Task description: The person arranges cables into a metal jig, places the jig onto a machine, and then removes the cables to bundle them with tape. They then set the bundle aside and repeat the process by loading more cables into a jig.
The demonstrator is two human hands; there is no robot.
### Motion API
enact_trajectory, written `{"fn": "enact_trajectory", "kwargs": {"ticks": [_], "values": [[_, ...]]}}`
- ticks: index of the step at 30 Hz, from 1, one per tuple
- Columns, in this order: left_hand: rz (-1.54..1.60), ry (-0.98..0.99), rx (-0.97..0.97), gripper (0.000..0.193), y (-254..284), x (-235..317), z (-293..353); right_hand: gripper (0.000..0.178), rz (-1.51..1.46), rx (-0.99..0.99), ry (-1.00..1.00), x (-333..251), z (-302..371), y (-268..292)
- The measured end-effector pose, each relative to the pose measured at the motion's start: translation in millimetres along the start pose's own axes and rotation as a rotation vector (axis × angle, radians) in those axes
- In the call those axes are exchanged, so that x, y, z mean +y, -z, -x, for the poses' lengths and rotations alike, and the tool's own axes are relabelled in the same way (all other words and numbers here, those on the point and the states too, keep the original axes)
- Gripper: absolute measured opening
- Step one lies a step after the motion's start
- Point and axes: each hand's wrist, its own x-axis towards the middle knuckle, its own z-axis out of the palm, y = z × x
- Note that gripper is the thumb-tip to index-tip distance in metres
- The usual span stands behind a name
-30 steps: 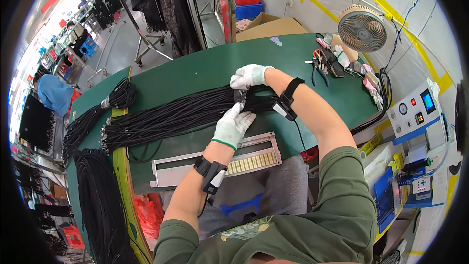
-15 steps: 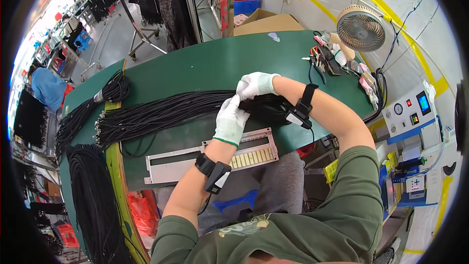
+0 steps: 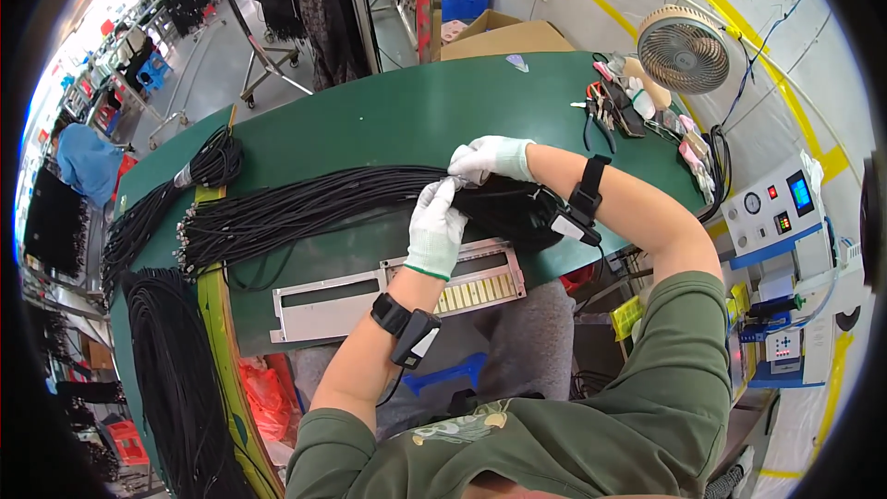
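Observation:
A long bundle of black cables (image 3: 323,199) lies across the green table, with small metallic ends fanned out at its left. Both my hands wear white gloves and meet at the bundle's right part. My left hand (image 3: 434,231) pinches at a shiny grey strip (image 3: 475,178) wrapped on the bundle. Just beyond it, my right hand (image 3: 492,158) is closed over the same strip, fingers bent down onto it. The fingertips partly hide the strip. Below my left wrist lies a pale metal frame (image 3: 323,307) with rectangular slots and a row of yellowish pieces.
A tied cable bundle (image 3: 214,162) and a loose black bundle (image 3: 176,379) lie on the left. Pliers (image 3: 599,129) and other small tools sit at the far right, near a fan (image 3: 684,51). A control box (image 3: 774,208) stands at the right.
My right hand has shifted slightly right, away from my left fingertips. More of the grey strip shows between the hands. The view has moved slightly.

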Motion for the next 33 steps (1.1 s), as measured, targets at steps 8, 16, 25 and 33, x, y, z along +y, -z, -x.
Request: {"fn": "enact_trajectory", "kwargs": {"ticks": [8, 16, 25, 33], "values": [[-0.057, 0.083, -0.047, 0.009, 3.1, 5.9, -1.6, 0.034, -0.474, 0.044, 0.004, 23.3, 6.1, 6.9], [0.189, 0.201, -0.520, 0.020, -2.7, 46.3, 8.4, 0.033, -0.770, -0.299, -0.033, -16.9, 57.4, 33.8], [0.174, 0.321, -0.390, 0.027, -36.7, 72.6, 20.1, 0.051, -0.224, -0.316, 0.527, 12.9, 58.5, 21.5], [-0.079, 0.207, -0.012, 0.031, -21.8, 61.3, -43.0, 0.061, -0.279, -0.166, 0.319, 38.6, 95.5, -46.3]]}}
